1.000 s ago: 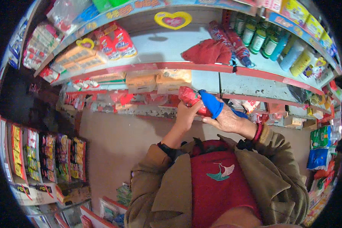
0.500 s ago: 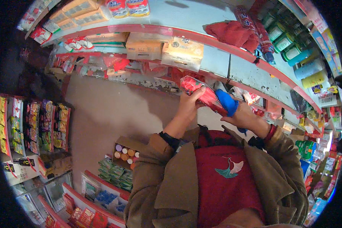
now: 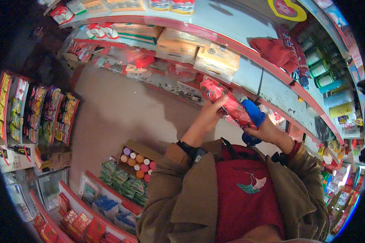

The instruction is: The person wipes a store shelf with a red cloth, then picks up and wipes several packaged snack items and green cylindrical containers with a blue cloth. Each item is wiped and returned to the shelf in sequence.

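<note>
Between my two hands, in front of my chest, a long red package (image 3: 236, 110) slants from the far left to the near right. My left hand (image 3: 211, 115) grips its far part, the thumb laid over the top and the other fingers mostly hidden beneath. My right hand (image 3: 270, 131) is closed on a blue cloth (image 3: 254, 111), which lies against the package's near right end; I cannot tell whether these fingers grip the package too. I wear a dark band (image 3: 186, 150) on my left wrist and a red band (image 3: 295, 148) on my right, below the sleeves of a brown jacket (image 3: 190, 198) open over a red top (image 3: 247, 206).

Just beyond the package, orange packs (image 3: 217, 60) sit on a lower shelf. On the shelf above, to the right, a crumpled red cloth (image 3: 275, 52) lies next to green bottles (image 3: 321, 75), with a yellow bottle (image 3: 341, 109) nearer. A yellow heart-shaped tag (image 3: 300, 15) hangs at the far right.

To the near left, an open cardboard box (image 3: 147, 150) holds containers with white, orange and pink lids, and green packets (image 3: 123, 182) lie beside it. Farther left, past the bare floor (image 3: 109, 101), a rack (image 3: 38, 111) carries rows of colourful packets.
</note>
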Demonstrator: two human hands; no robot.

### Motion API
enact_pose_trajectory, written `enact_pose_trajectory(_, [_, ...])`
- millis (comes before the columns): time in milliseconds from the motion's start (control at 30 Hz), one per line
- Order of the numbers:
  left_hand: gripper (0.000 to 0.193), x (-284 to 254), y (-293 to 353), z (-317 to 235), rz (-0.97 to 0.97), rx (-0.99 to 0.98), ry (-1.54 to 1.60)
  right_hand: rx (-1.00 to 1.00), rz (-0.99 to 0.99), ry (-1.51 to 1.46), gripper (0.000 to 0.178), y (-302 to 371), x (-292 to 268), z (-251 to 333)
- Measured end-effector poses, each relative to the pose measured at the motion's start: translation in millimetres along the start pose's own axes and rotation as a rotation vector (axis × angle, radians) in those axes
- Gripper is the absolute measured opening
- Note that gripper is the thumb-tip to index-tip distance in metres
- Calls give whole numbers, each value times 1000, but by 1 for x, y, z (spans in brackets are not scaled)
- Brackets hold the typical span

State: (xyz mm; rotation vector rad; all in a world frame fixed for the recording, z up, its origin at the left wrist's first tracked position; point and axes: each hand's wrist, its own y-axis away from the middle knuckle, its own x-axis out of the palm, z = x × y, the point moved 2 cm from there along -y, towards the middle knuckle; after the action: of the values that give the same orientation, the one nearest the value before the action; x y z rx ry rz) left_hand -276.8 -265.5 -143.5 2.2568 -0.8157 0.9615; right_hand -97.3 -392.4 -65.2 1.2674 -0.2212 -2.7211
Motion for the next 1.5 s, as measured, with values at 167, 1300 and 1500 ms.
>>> enact_pose_trajectory(167, [45, -1, 11, -2, 74, -23, -122, -59, -11, -190, 85, -19, 4, 19])
enact_pose_trajectory(1300, [58, 24, 32, -29, 119, 183, -109, -59, 75, -716, 36, -17, 24, 30])
enact_pose_trajectory(1500, [61, 59, 31, -28, 329, 84, -299, -207, -29, -948, 29, 1, 18, 34])
